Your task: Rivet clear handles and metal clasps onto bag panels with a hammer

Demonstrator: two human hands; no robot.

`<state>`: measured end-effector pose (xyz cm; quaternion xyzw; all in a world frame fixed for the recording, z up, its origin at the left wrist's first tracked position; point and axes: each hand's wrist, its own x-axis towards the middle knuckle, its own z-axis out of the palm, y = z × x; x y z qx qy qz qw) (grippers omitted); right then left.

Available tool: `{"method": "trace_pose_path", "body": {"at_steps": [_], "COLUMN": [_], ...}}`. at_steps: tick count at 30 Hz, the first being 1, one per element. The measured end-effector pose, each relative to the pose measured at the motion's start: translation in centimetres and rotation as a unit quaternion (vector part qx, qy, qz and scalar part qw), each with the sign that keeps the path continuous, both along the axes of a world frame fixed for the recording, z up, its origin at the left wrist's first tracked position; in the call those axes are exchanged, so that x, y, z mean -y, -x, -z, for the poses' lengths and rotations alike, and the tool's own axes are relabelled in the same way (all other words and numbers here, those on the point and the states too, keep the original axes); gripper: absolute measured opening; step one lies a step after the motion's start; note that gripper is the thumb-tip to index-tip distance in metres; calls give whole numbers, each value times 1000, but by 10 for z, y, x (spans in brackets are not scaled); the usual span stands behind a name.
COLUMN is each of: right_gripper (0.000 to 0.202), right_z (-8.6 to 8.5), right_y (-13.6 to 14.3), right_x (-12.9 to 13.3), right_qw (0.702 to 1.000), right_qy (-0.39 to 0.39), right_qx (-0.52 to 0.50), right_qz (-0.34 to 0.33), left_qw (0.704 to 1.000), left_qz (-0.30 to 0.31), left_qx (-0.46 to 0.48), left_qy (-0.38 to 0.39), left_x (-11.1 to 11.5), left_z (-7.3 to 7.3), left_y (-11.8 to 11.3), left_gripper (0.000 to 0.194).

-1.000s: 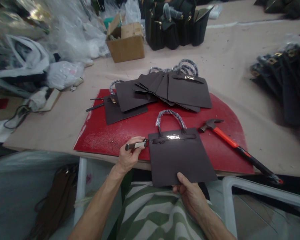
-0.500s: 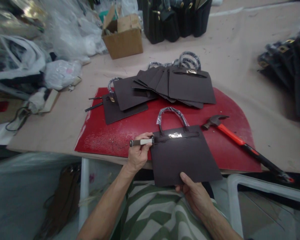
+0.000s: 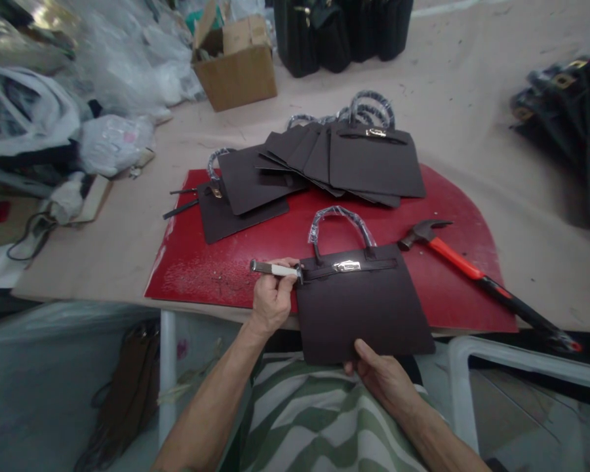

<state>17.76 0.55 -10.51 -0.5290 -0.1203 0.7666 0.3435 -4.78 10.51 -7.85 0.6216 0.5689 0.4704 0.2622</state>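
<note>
A dark brown handbag panel (image 3: pixel 364 308) lies partly over the table's front edge, with a metal clasp (image 3: pixel 347 266) on its strap and a plastic-wrapped handle (image 3: pixel 341 213) standing out at the top. My left hand (image 3: pixel 272 298) is closed around a short white-and-metal hand tool (image 3: pixel 278 269), whose broad end meets the panel's upper left edge at the strap. What the tool does at that edge is too small to make out. With thumb on top and fingers beneath, my right hand (image 3: pixel 381 380) grips the panel's lower edge.
Under the panel is a red board (image 3: pixel 216 269). A claw hammer (image 3: pixel 455 257) lies to the right on it, its handle overhanging the front. Behind are several stacked panels (image 3: pixel 373 167), a cardboard box (image 3: pixel 240 75), black bags (image 3: pixel 344 39) and more dark pieces (image 3: pixel 565 111) at far right.
The tool in my left hand has tilted, its outer end now higher and slightly left. The panel stays in my right hand almost unmoved. The whole view has shifted slightly.
</note>
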Motion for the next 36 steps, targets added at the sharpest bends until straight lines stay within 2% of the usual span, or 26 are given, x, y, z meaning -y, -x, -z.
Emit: {"method": "trace_pose_path", "body": {"at_steps": [3, 6, 7, 9, 12, 16, 18, 20, 21, 22, 24, 27, 29, 30, 31, 33, 36], "right_gripper": [50, 48, 49, 51, 52, 45, 41, 38, 35, 33, 25, 25, 39, 45, 49, 51, 42], "right_z": [-19, -41, -47, -54, -56, -61, -69, -78, -83, -87, -93, -97, -100, -102, -105, -112, -125], "right_y": [-9, -20, -22, -24, -18, -12, -17, -29, -35, -42, -51, -46, -32, -25, -17, -7, -7], "right_x": [2, -6, -10, -19, -24, -20, -27, -44, -55, -67, -95, -140, -171, -187, -202, -230, -260], "right_qw": [983, 939, 919, 897, 897, 890, 908, 926, 923, 906, 835, 667, 543, 487, 444, 393, 372], "right_qy": [23, -77, -120, -166, -165, -173, -175, -204, -233, -271, -360, -515, -606, -636, -656, -664, -661], "right_qx": [-46, -7, 12, 39, 66, 87, 85, 134, 184, 247, 375, 501, 520, 514, 502, 474, 460], "right_qz": [-176, -336, -374, -408, -404, -412, -370, -287, -246, -212, -181, -196, -259, -305, -347, -424, -461], "left_qw": [1000, 1000, 1000, 1000, 1000, 1000, 1000, 999, 999, 999, 999, 1000, 1000, 999, 999, 999, 999], "left_qz": [-3, -11, -13, -16, -15, -8, -9, -11, -12, -12, -11, -10, -14, -17, -19, -19, -20], "left_qx": [-1, -6, -7, -6, -3, -18, -16, -17, -21, -26, -34, -28, -22, -22, -23, -27, -29], "left_qy": [5, 8, 7, 7, 7, 15, 22, 28, 26, 22, 10, 5, 11, 17, 23, 31, 28], "left_x": [-1, -2, -2, -2, -2, -2, -2, -3, -3, -3, -4, -3, -3, -3, -3, -2, -2], "left_z": [0, 0, 0, -1, -1, 0, 1, 3, 3, 4, 3, 1, 0, 0, 0, 0, -1], "left_y": [-1, -1, -1, -2, -1, 0, 1, 1, 1, 0, -1, -2, -3, -3, -3, -3, -3], "left_gripper": [17, 17, 18, 18, 18, 20, 21, 22, 22, 22, 20, 18, 19, 20, 21, 23, 24]}}
